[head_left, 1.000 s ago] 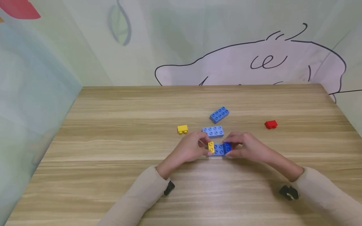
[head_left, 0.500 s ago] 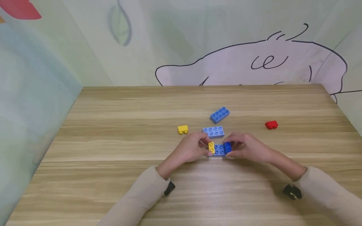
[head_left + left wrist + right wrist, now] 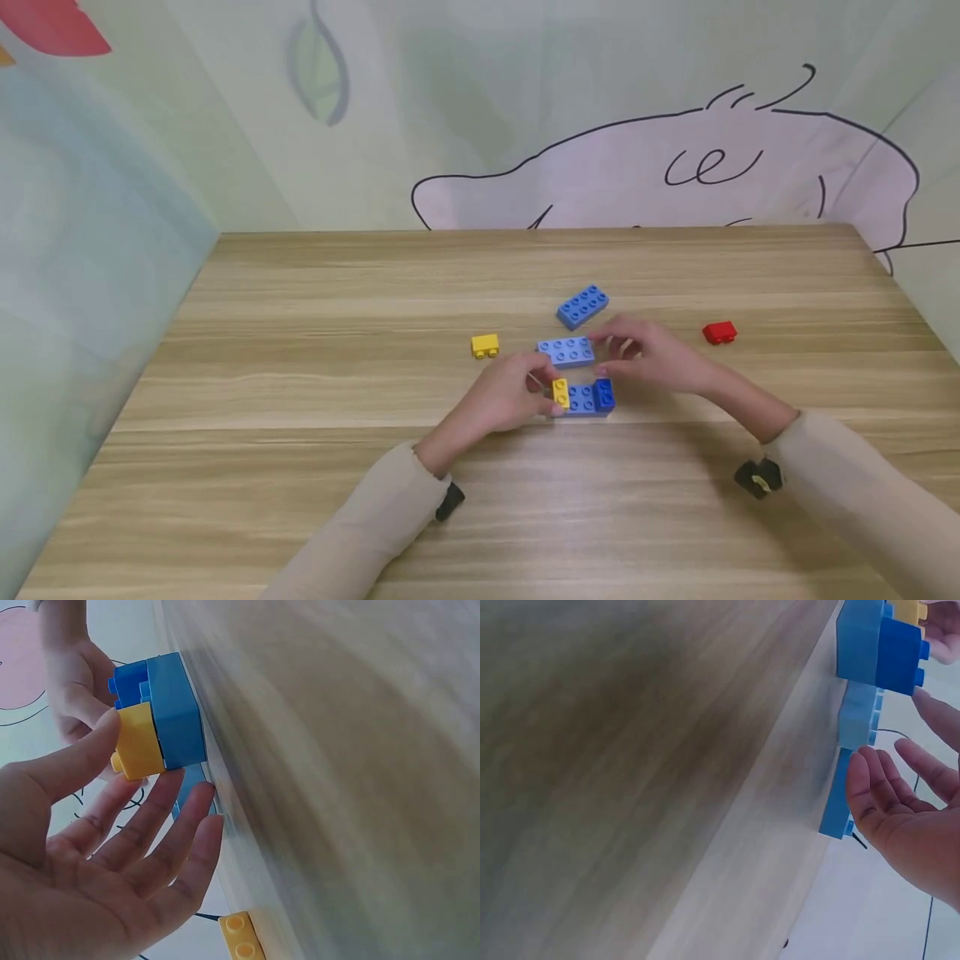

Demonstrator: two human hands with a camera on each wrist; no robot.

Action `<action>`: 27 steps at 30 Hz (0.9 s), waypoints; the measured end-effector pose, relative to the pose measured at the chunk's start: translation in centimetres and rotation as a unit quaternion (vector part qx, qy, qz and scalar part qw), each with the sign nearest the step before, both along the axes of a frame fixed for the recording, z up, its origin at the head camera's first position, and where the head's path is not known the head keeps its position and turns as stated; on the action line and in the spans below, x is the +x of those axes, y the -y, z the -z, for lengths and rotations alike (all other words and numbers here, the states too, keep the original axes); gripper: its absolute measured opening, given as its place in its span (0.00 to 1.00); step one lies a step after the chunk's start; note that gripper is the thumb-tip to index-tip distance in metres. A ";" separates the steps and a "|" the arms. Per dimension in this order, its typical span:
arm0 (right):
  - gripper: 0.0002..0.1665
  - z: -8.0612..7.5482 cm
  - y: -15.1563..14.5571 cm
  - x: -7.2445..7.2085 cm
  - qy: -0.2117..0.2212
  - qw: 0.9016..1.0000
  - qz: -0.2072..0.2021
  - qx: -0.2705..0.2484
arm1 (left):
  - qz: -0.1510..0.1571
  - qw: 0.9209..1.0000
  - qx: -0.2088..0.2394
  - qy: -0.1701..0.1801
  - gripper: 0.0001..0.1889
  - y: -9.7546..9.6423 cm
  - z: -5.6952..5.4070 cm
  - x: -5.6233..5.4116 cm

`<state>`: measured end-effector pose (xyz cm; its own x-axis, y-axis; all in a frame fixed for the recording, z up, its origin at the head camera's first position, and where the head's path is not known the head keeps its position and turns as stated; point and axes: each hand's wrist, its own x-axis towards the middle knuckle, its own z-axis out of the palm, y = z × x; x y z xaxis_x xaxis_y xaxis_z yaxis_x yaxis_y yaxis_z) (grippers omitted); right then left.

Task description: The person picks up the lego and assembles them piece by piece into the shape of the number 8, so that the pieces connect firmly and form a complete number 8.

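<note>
Near the middle of the table lies a long blue brick (image 3: pixel 581 398), with a small yellow brick (image 3: pixel 560 392) stacked on its left end and a small dark blue brick (image 3: pixel 603 395) on its right end. My left hand (image 3: pixel 510 392) pinches the yellow brick between thumb and fingers, as the left wrist view also shows. My right hand (image 3: pixel 660 357) hovers just behind the dark blue brick, fingers loosely bent and holding nothing. Its fingertips are close to the right end of a light blue brick (image 3: pixel 566 352); whether they touch it I cannot tell.
Farther back, another long blue brick (image 3: pixel 582 307) lies at an angle. A loose yellow brick (image 3: pixel 484 346) lies on its side to the left, and a red brick (image 3: pixel 720 332) to the right. The wooden table (image 3: pixel 300 333) ends at a painted wall behind.
My right hand has let go of the dark blue brick and moved back, away from me, toward the light blue brick. My left hand keeps its pinch on the yellow brick.
</note>
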<state>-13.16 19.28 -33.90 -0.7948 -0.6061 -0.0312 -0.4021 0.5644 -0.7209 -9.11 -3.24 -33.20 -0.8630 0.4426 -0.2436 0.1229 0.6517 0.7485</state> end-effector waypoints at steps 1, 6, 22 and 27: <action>0.24 0.1 0.1 -0.2 -0.001 1.000 0.002 0.004 | 0.000 1.000 0.001 0.000 0.13 0.0 0.0 0.0; 0.26 0.6 0.6 -0.7 0.002 1.000 0.010 0.017 | 0.001 1.000 0.002 0.000 0.13 0.0 0.0 0.0; 0.21 1.4 1.0 -1.1 0.012 0.999 0.021 0.032 | 0.005 1.000 -0.001 -0.006 0.12 0.0 0.0 0.0; 0.20 1.2 0.3 -1.0 0.000 1.000 0.026 0.011 | 0.001 1.000 -0.002 -0.003 0.13 -0.1 0.0 0.1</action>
